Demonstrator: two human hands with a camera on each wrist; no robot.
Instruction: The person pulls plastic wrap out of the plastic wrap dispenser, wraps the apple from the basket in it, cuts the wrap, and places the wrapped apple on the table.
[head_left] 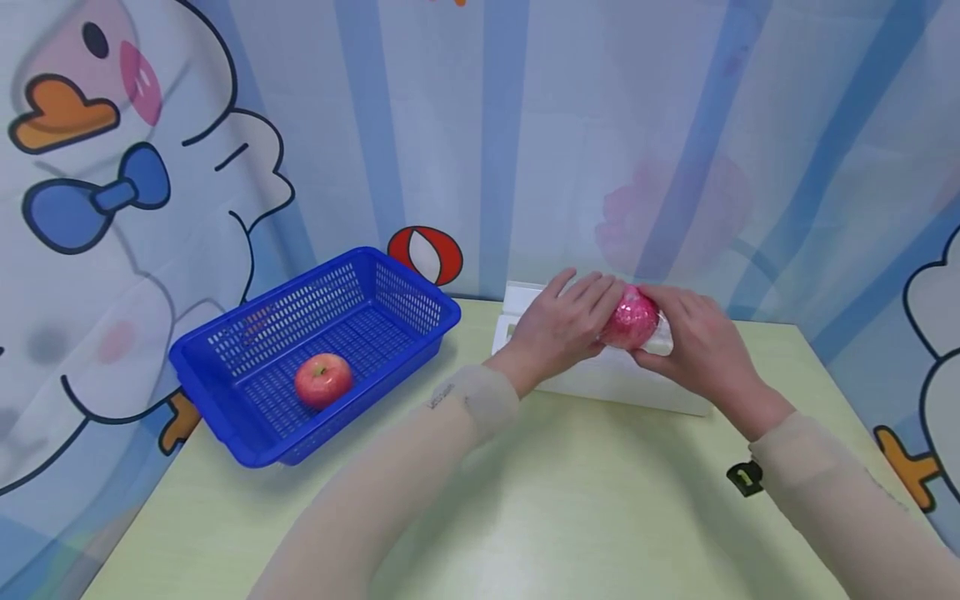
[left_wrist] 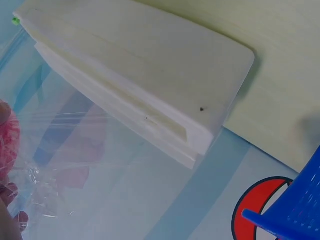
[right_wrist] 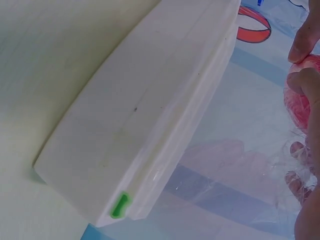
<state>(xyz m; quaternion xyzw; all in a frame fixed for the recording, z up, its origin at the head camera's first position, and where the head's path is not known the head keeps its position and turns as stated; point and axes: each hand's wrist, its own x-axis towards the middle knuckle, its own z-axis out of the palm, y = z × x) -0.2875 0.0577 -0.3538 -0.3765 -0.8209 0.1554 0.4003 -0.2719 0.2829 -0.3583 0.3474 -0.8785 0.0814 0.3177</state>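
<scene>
A pinkish-red apple (head_left: 630,321) in crinkled clear cling film is held up between both hands, over a long white cling film dispenser (head_left: 622,382). My left hand (head_left: 572,315) grips its left side, fingers over the top. On the other side, my right hand (head_left: 693,340) holds it between thumb and fingers. Loose film (left_wrist: 47,192) stretches and bunches around the apple in the left wrist view; more film (right_wrist: 292,155) gathers under the fingers in the right wrist view. A green slider (right_wrist: 120,205) sits at one end of the dispenser.
To the left stands a blue perforated basket (head_left: 315,283) with another red apple (head_left: 323,381) inside. Both are on a pale table (head_left: 525,517). A cartoon-printed curtain (head_left: 450,125) hangs behind the table. Near the right cuff is a small black tag (head_left: 745,478).
</scene>
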